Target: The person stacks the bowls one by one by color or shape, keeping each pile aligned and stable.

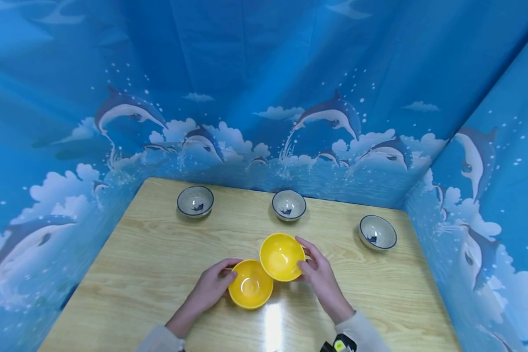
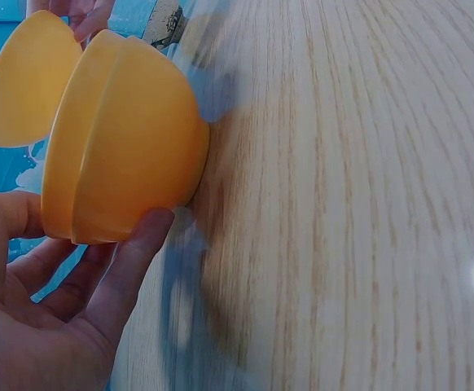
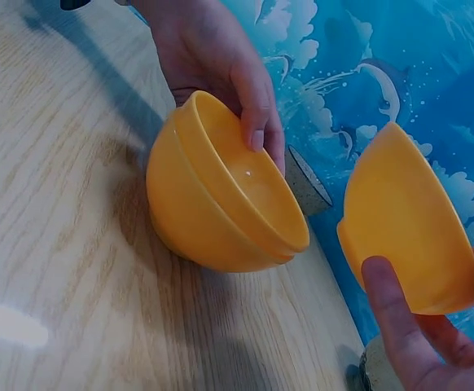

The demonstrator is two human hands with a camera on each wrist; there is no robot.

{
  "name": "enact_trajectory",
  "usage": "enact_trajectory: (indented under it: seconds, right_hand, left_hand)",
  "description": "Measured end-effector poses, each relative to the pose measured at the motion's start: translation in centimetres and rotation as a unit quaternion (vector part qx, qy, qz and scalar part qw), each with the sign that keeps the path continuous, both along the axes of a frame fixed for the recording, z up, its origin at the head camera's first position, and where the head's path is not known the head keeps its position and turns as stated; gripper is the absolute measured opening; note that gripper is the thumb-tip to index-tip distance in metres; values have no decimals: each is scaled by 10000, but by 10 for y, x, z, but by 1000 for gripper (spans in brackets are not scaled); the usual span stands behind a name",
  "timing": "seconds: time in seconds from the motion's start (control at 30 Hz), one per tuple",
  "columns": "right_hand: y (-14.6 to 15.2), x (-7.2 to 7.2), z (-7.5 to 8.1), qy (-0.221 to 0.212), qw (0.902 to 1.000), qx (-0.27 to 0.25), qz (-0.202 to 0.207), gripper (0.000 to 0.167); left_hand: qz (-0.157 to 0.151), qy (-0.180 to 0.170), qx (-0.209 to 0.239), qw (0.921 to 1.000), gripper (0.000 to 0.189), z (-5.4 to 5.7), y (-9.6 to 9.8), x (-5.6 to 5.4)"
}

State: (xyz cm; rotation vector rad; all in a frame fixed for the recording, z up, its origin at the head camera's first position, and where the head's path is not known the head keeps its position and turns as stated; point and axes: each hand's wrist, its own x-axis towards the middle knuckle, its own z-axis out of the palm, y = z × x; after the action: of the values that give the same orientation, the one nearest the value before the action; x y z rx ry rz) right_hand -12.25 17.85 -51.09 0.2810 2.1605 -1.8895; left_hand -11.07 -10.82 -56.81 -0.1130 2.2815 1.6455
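My left hand (image 1: 214,286) grips a stack of yellow bowls (image 1: 251,288) by its left side, thumb over the rim and fingers beneath. Two rims show, one bowl nested in another, in the left wrist view. The stack is close over the table, slightly tilted. Another yellow bowl (image 1: 282,256) is held by my right hand (image 1: 318,274), thumb at the rim and fingers under its outer wall (image 3: 408,220). This single bowl is raised higher than the stack and tilted, its edge overlapping the stack's upper right rim in the head view. The insides show nothing in them.
Along the back of the wooden table (image 1: 149,264) stand three grey bowls with blue rims: a left one (image 1: 195,200), a middle one (image 1: 289,205) and a right one (image 1: 378,231). Blue dolphin-print curtains (image 1: 246,98) enclose the table's back and sides.
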Motion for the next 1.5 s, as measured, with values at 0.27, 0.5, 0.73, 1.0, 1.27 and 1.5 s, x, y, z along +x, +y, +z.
enact_trajectory:
  seconds: [0.27, 0.5, 0.73, 1.0, 1.27, 1.5]
  right_hand:
    - [-6, 4, -2, -63, 9998, 72, 149, 63]
    - [-10, 8, -7, 38, 9995, 16, 319, 62]
    - [-14, 13, -11, 137, 9975, -172, 665, 60]
    - [-17, 16, -14, 116, 9953, -152, 945, 59]
    - [-23, 19, -15, 221, 9928, -225, 1154, 59]
    - [-27, 21, -19, 562, 9901, 97, 1282, 55]
  left_hand:
    - [5, -25, 47, 10000, 36, 1, 0, 1]
    - [-51, -14, 57, 10000, 36, 2, -1, 1]
    - [-91, 90, -10, 9999, 35, 2, -1, 2]
    - [-21, 73, -20, 10000, 35, 0, 0, 1]
    - [-44, 87, -58, 9999, 34, 0, -2, 1]
    - [-62, 123, -108, 9998, 36, -1, -1, 0]
